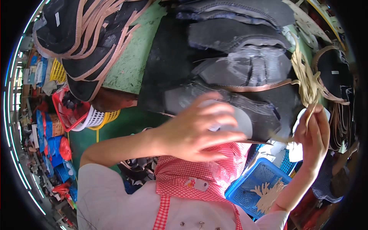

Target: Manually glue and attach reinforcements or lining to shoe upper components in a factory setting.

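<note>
My left hand (199, 132) is spread with its fingers apart, slightly blurred by motion. It is over a smooth grey rounded piece (243, 122) at the near edge of the work surface; whether it touches the piece I cannot tell. Beneath lies a dark shoe upper (268, 115). On the right, my right hand (314, 128) pinches a thin cream strip (308, 117) below a hanging bundle of cream strips (304, 76). Several dark shoe uppers (234, 34) overlap in a row beyond, one edged with a brown strip (260, 87).
Black pieces with pinkish-brown edging (92, 50) pile on a green surface (128, 69) at far left. Red, white and yellow baskets (69, 111) stand below them. A blue basket (230, 193) holding cream cut pieces (270, 195) is near my right forearm. Another person (333, 184) is at far right.
</note>
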